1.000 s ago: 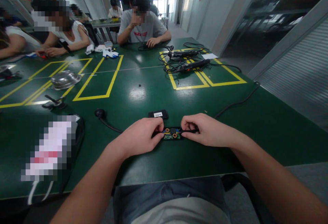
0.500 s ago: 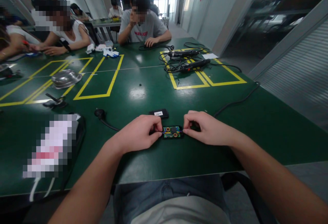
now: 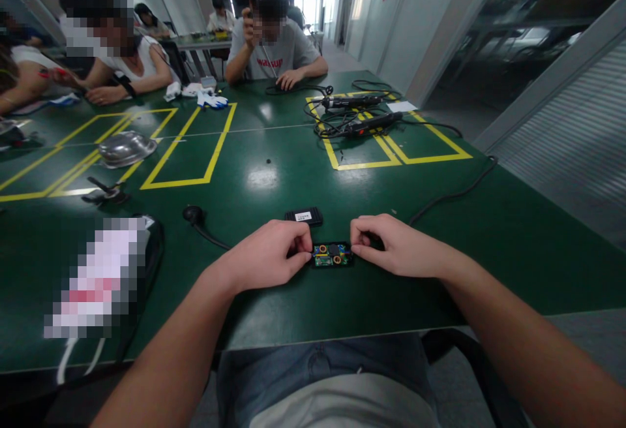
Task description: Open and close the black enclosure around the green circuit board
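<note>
A small open black case (image 3: 333, 266) lies on the green table between my hands. Inside is a green circuit board (image 3: 323, 261) with two copper coils and coloured wires at both ends. My left hand (image 3: 268, 252), closed in a pinch, grips the cable at the case's left end. At the opposite end, the pinched fingers of my right hand (image 3: 388, 245) hold the other cable (image 3: 450, 192). My fingers hide most of both gripped parts. Just behind the case rests a ribbed black cover (image 3: 303, 216) with a white label. A black plug (image 3: 192, 214) on a cord lies left of it.
A device with a blurred screen (image 3: 98, 278) stands at front left. Farther back are a metal bowl (image 3: 127, 149), gloves (image 3: 212, 100) and black corded tools (image 3: 372, 124) within yellow tape. Across the table sits a person (image 3: 274, 49); others sit at left.
The case and both hands appear very slightly farther right. Both pinches stay at the case's ends. The person opposite has shifted a raised hand a little.
</note>
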The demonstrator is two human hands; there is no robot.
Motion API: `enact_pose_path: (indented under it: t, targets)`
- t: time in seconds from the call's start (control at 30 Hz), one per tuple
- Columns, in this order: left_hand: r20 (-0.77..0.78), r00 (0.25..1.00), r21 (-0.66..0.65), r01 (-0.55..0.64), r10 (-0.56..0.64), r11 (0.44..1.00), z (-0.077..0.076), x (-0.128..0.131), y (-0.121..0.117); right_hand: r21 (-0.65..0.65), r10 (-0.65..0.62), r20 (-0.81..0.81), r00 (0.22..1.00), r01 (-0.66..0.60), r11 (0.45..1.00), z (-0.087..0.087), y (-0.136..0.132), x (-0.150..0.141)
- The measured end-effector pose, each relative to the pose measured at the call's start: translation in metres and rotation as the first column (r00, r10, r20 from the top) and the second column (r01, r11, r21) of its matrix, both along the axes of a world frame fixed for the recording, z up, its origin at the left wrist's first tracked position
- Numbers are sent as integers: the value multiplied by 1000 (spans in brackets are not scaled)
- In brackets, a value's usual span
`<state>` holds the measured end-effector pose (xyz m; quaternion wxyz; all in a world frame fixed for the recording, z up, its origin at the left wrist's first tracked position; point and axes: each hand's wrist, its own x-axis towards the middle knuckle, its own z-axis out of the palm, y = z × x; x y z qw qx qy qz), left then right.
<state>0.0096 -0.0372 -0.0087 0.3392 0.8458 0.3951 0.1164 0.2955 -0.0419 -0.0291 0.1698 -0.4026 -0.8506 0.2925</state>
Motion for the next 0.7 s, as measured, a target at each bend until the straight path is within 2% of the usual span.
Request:
enact_pose_path:
  t: [0.17, 0.47, 0.6, 0.7]
  targets:
    - [-24, 1000, -6, 0, 0, 1000, -2, -1, 2, 50, -11, 33, 999, 9, 999, 0, -1, -1]
    - [-92, 996, 32, -2, 5, 999, -2, 0, 3, 29, 3, 17, 1000, -3, 1000, -2, -1, -1]
    - [-120, 993, 184, -1, 24, 983, -2, 2, -1, 31, 2, -14, 1000, -1, 1000, -3, -1, -2]
    - [-68, 996, 292, -40, 62, 955, -4, 6, -4, 33, 4, -49, 999, -3, 999, -5, -2, -4]
